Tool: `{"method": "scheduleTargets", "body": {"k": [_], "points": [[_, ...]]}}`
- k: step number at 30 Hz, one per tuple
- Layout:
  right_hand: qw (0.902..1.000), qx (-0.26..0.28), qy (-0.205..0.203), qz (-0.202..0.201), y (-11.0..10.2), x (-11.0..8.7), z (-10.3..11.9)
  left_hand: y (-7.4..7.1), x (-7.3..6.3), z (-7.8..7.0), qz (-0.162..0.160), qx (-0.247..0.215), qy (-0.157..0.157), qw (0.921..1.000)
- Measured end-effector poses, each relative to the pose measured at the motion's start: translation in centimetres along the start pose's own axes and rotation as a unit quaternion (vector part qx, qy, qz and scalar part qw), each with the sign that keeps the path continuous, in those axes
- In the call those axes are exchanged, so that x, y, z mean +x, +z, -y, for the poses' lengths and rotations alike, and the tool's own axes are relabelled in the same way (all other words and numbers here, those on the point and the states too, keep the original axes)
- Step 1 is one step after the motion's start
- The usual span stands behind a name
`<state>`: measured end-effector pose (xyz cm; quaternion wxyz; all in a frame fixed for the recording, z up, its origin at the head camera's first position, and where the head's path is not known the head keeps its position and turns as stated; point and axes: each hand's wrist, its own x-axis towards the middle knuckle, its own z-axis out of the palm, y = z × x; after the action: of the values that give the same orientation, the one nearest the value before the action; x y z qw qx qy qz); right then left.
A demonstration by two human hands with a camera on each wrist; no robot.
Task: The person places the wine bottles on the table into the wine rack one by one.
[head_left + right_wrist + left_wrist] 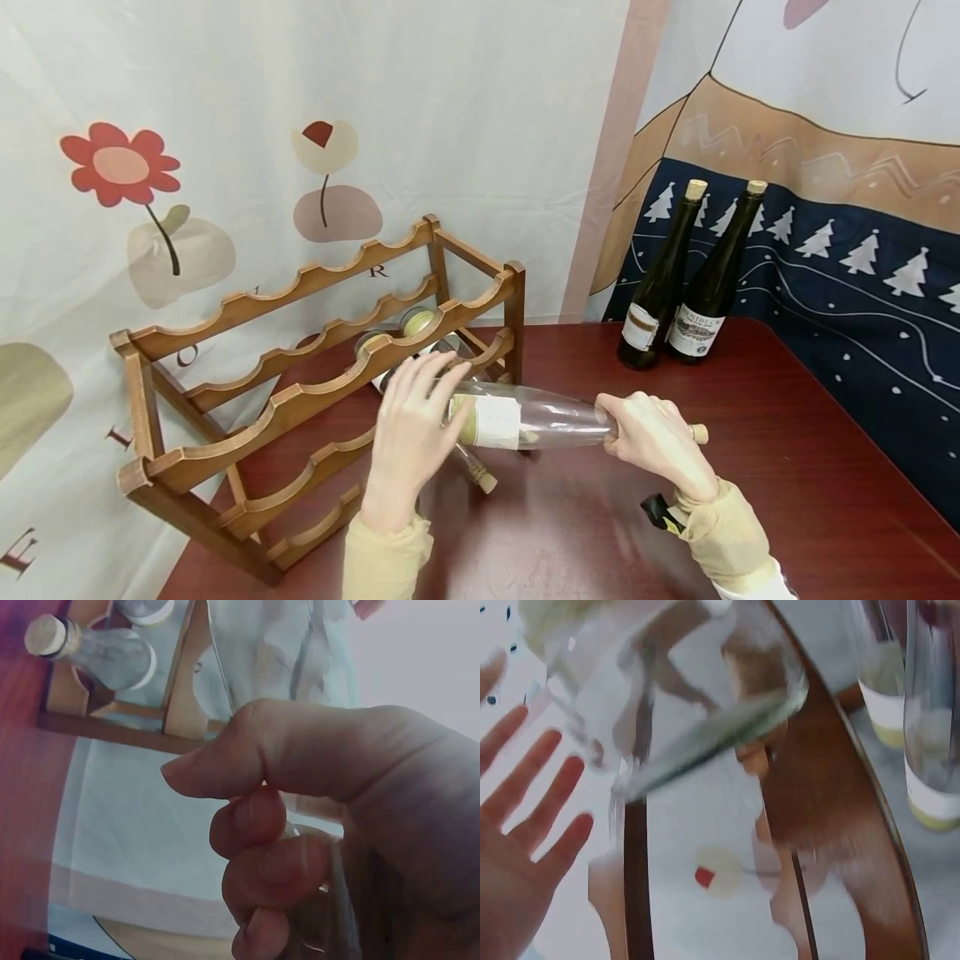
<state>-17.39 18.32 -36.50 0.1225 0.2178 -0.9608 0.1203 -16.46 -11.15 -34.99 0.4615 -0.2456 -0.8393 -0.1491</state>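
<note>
A clear glass wine bottle (566,418) with a white and yellow-green label lies almost level above the table, corked end to the right. My right hand (652,433) grips its neck, fingers and thumb curled round the glass in the right wrist view. My left hand (420,412) is raised beside the bottle's base end, fingers straight and spread. In the left wrist view the left fingers (536,780) stand apart from the bottle's base (712,742). Just behind is the wooden wine rack (288,408), whose front rail the bottle's base overlaps in the left wrist view.
Clear bottles lie in the rack's lower level; one corked neck (474,471) sticks out in front. Two dark corked bottles, one left (654,304) and one right (705,304), stand at the back right of the red-brown table (570,525). A patterned curtain (480,108) hangs behind.
</note>
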Motion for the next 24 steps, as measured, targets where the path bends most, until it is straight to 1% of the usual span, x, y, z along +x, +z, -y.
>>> {"method": "scheduleTargets", "body": {"k": [2,5,7,8,10,13,16,20,24], "points": [[1.0,0.0,0.0,0.002,0.1,-0.1,0.2,-0.6,0.1,0.4,-0.044,0.013,-0.021,0.9987],[1.0,0.003,0.0,0.005,0.2,-0.3,0.5,-1.4,0.1,0.7,-0.108,0.038,-0.053,0.9921],[1.0,0.004,-0.002,0.007,0.3,-0.4,0.7,-1.9,0.1,0.9,-0.135,0.057,-0.073,0.9865],[1.0,0.004,-0.003,0.007,0.3,-0.4,0.8,-2.2,0.1,1.0,-0.143,0.064,-0.083,0.9841],[0.9999,0.003,-0.006,0.01,0.4,-0.6,1.1,-2.6,0.0,1.2,-0.149,0.08,-0.103,0.9803],[0.9999,-0.004,-0.008,0.011,0.6,-0.9,1.7,-3.1,-0.3,1.4,-0.14,0.098,-0.13,0.9767],[0.9998,-0.013,-0.004,0.012,0.8,-1.3,2.4,-3.4,-0.4,1.7,-0.133,0.114,-0.15,0.9731],[0.9996,-0.018,0.006,0.019,1.3,-1.7,3.3,-3.6,-0.5,1.9,-0.123,0.132,-0.163,0.97],[0.9992,-0.022,0.015,0.031,1.6,-2.0,4.1,-3.8,-0.7,2.0,-0.12,0.138,-0.174,0.9676]]}}
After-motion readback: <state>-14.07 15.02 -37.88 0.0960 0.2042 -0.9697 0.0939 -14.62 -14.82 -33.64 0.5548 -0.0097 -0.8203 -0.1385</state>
